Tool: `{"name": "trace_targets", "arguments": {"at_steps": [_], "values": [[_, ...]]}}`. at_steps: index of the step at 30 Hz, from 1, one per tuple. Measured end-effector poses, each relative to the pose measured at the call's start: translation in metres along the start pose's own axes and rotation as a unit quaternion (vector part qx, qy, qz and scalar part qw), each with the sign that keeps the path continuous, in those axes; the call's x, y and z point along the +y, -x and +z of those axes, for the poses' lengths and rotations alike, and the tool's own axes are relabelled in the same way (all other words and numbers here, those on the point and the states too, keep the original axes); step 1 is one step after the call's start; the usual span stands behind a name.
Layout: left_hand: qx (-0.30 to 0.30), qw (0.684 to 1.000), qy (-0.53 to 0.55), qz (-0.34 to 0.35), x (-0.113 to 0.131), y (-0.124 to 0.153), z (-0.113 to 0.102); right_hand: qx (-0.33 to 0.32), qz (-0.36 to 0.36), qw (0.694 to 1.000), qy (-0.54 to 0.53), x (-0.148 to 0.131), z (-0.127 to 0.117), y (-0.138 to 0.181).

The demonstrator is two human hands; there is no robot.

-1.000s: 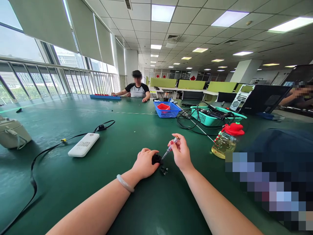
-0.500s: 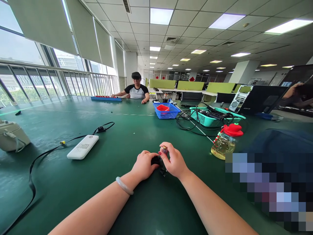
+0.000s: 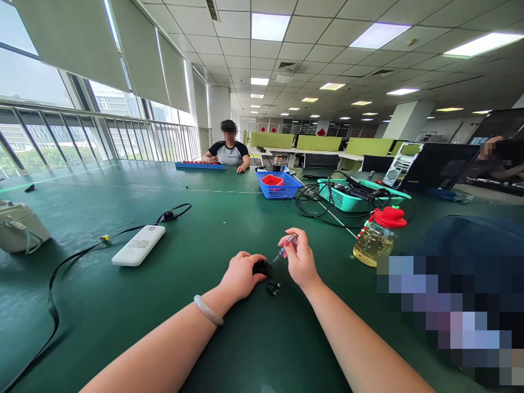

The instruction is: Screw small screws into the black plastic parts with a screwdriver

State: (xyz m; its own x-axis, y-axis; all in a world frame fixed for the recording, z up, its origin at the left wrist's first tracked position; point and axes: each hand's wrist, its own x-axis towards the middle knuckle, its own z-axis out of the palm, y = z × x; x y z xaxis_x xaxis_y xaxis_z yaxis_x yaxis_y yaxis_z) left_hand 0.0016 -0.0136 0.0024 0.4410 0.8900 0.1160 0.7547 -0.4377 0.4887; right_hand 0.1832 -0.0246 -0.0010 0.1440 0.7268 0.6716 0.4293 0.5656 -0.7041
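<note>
My left hand [image 3: 244,275] rests on the table with its fingers closed round a small black part [image 3: 262,268], mostly covered by the fingers. My right hand [image 3: 301,259] grips a screwdriver [image 3: 281,253] by its clear handle. The screwdriver is tilted, its thin shaft pointing down and left at the black part; whether the tip touches cannot be made out. Just below, between the hands, another small black piece [image 3: 274,288] with metal prongs, like a plug, lies on the green table [image 3: 262,349].
A bottle with a red lid [image 3: 379,237] stands to the right. Farther back are a blue basket [image 3: 279,190] and a green basket [image 3: 347,202] with cables. A white power bank [image 3: 139,245] and black strap [image 3: 73,259] lie left. Another person [image 3: 228,147] sits opposite.
My right hand has moved up and right, bringing the screwdriver's shaft into sight and uncovering the pronged piece. My left hand stays put. Across the table, the blue tray has shifted right.
</note>
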Motion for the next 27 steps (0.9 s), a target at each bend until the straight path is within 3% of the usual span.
{"name": "trace_targets", "arguments": {"at_steps": [19, 27], "values": [[-0.004, 0.999, -0.025, 0.041, 0.003, 0.004, 0.003, -0.036, -0.025, 0.996, 0.072, -0.002, -0.001, -0.001], [0.004, 0.999, -0.004, 0.045, -0.002, 0.001, 0.004, 0.016, -0.1, 0.995, 0.018, -0.021, -0.001, 0.005]]}}
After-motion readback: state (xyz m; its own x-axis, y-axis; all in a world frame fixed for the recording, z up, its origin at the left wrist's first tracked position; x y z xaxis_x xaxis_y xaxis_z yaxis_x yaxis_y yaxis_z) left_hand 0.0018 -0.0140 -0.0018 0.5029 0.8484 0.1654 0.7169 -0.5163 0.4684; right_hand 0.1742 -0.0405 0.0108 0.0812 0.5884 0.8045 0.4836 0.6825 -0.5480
